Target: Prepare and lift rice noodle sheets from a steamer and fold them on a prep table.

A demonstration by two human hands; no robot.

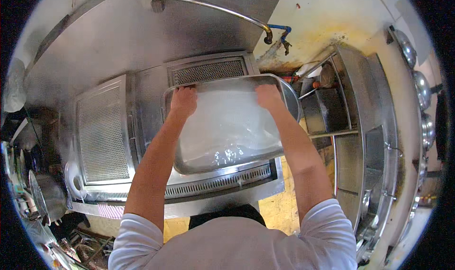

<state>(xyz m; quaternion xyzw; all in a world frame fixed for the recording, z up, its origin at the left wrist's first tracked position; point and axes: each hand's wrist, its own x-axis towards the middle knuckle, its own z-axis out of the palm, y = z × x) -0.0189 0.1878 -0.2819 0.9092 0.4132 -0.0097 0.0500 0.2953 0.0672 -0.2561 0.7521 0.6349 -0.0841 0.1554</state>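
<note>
A large rectangular metal pan lies before me over a stainless steel counter, its raised rim running all round. Its inside looks whitish and shiny, with bright glints near the front edge; whether liquid stands in it I cannot tell. My left hand is closed at the pan's far rim, near the far left corner. At the far right corner, my right hand is also closed at the rim. The fingertips of both hands are partly hidden. Part of a rounded metal vessel shows just beyond the pan's right edge.
Perforated metal panels are set in the counter at left and behind the pan. A slotted grate runs along the front. Overhead extends a metal pipe. Metal shelving stands at right, and a striped cloth hangs at front left.
</note>
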